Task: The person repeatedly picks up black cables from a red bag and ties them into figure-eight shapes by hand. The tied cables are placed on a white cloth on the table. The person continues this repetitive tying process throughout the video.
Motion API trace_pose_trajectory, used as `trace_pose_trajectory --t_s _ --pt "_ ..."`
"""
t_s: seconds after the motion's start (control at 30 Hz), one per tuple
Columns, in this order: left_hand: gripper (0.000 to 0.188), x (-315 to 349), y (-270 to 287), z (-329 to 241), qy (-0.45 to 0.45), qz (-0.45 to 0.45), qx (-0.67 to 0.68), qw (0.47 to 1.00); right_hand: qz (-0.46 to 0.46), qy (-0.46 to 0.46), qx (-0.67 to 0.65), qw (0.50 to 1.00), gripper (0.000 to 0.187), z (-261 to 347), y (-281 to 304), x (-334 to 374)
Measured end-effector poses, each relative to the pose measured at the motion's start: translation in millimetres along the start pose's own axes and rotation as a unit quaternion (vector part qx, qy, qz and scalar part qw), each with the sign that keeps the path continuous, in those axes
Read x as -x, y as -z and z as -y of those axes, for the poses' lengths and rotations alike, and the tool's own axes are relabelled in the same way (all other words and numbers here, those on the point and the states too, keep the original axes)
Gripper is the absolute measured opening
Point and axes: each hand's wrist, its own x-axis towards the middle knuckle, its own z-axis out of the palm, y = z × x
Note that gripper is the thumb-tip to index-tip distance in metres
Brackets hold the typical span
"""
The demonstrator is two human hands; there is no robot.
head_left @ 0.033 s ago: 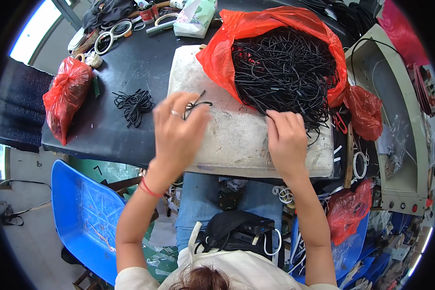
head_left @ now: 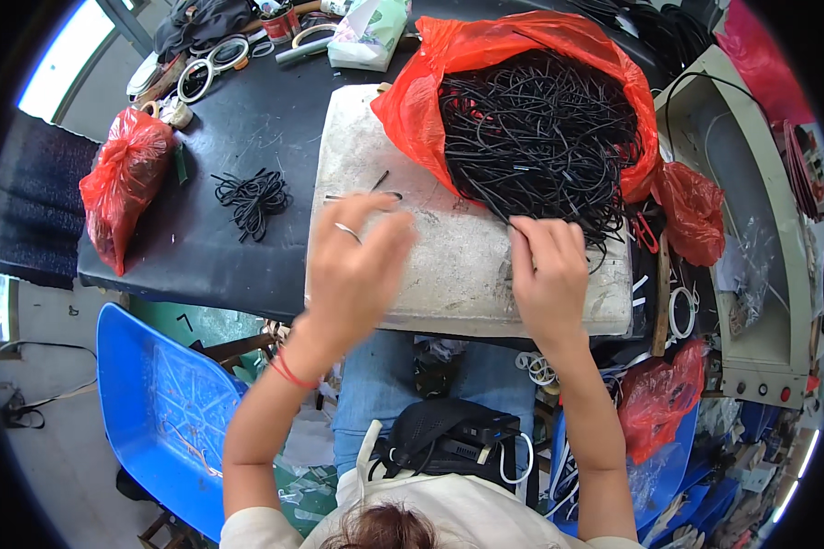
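Note:
My left hand hovers over the pale board, fingers bent and apart, slightly blurred. Just beyond its fingertips lies a short black cord, partly hidden by the hand. My right hand pinches a strand at the near edge of a tangled heap of black cords. That heap fills an open red plastic bag on the board's far right. Left of the board, a small looped bunch of black cords rests on the black tabletop.
A knotted red bag sits at the table's left edge, with tape rolls behind it. A tissue pack stands at the back. Below left is a blue tub. A beige metal casing stands at right.
My left hand has shifted to the right and toward me, uncovering more of the cord on the board. The right hand has moved slightly right and nearer.

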Motion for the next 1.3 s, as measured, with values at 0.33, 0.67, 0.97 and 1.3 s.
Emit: trace_pose_trajectory --t_s 0.33,0.67,0.97,1.3 --pt "0.022 32 -10 -57 0.425 0.156 0.600 0.660 0.055 0.000 -0.157 0.986 0.025 47 47 34" --pt "0.024 40 45 -44 0.446 0.261 0.555 0.652 0.091 0.020 -0.206 0.974 0.015 35 59 8" --pt "0.024 43 14 -57 0.482 0.102 0.643 0.586 0.087 -0.098 -0.255 0.958 0.016 63 35 23" --pt "0.025 50 11 -57 0.472 0.089 0.620 0.620 0.149 -0.144 -0.354 0.912 0.017 61 29 33"
